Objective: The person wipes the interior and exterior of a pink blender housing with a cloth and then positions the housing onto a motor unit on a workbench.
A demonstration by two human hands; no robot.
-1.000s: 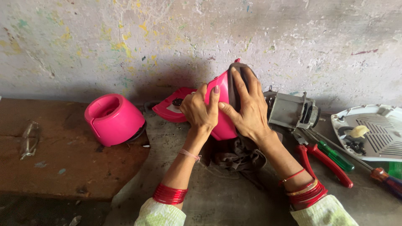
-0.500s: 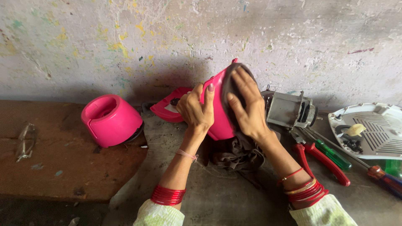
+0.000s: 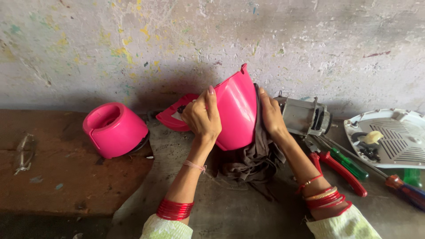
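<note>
The left hand (image 3: 202, 117) is closed around the left edge of the glossy pink plastic housing shell (image 3: 234, 110). The shell stands on the grey surface (image 3: 230, 208), its long axis pointing to 12 o'clock. At 3 o'clock, the right hand (image 3: 271, 116) presses a dark brown cloth (image 3: 252, 159) flat against the shell's right side.

Hands (image 3: 237, 117) around pink shell (image 3: 237, 110)

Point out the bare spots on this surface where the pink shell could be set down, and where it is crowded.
Free: the grey slab between the two forearms, in front of the dark cloth, and the brown board in front of the pink base. Crowded: right of the right hand, with motor, pliers, screwdrivers and white cover. The left hand holds the pink shell.
</note>
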